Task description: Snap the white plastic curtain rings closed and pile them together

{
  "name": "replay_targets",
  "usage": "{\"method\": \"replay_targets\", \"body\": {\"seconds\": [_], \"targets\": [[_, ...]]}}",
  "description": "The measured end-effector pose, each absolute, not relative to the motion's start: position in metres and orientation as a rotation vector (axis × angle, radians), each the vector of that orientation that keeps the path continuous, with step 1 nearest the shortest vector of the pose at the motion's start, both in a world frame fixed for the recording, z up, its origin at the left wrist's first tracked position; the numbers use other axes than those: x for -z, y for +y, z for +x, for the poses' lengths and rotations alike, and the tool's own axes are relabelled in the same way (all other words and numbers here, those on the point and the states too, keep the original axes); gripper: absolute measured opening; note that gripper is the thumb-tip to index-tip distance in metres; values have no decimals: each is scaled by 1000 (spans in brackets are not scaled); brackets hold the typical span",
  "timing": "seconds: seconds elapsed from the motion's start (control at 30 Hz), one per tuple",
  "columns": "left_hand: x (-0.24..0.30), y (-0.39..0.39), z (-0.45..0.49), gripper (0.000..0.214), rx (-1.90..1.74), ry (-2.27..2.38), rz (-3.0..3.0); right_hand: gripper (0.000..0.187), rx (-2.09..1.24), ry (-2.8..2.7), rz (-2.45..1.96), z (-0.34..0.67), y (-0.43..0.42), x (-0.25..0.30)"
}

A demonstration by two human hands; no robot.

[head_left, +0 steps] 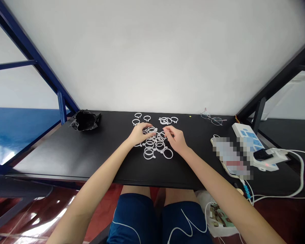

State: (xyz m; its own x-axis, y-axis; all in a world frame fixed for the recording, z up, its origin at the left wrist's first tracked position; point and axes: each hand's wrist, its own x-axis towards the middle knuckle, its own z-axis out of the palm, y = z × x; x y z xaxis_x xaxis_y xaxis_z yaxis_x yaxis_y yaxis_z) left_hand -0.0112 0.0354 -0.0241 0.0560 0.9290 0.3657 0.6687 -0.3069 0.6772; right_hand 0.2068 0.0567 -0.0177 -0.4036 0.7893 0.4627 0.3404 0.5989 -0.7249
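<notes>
A loose pile of white plastic rings with small eyelets, like curtain rings, lies on the black tabletop between my hands. My left hand reaches over the pile's left side, thumb and forefinger apart around a ring at the top. At the pile's right edge, my right hand has its fingers curled, thumb and forefinger close together beside a ring. Whether anything is pinched there is too small to make out. Behind the left hand lie several separate rings. More rings, some overlapping, are behind the right hand.
A crumpled black plastic bag stands open at the back left. Eyeglasses lie at the back right. Nearer are a blurred-out phone on a cable and a white power strip. Blue frame bars rise at the left.
</notes>
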Motion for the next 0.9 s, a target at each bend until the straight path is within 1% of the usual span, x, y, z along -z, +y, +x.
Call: {"method": "replay_targets", "body": {"seconds": [0.07,0.13,0.2,0.23,0.3,0.4,0.7,0.77,0.9], "targets": [[22,36,-16,40,-1181,1643,1999,35,-679,-1985,-897,207,57,18],[23,38,-25,32,-1224,1733,2047,34,-678,-1981,-891,207,58,19],[28,41,-38,24,-1179,1892,2148,33,-670,-1983,-878,207,58,19],[31,43,-45,25,-1119,1973,2182,32,-666,-1986,-870,207,59,20],[39,46,-58,33,-1004,2084,2197,31,-656,-1990,-855,207,59,20],[46,49,-69,43,-905,2134,2166,30,-653,-1990,-847,207,59,21],[36,43,-49,20,-869,1911,2281,27,-632,-1990,-843,205,58,20],[31,41,-43,17,-953,1869,2334,26,-626,-1997,-837,205,58,21],[19,32,-25,14,-1260,1644,2355,21,-584,-2002,-795,204,59,23]]}}
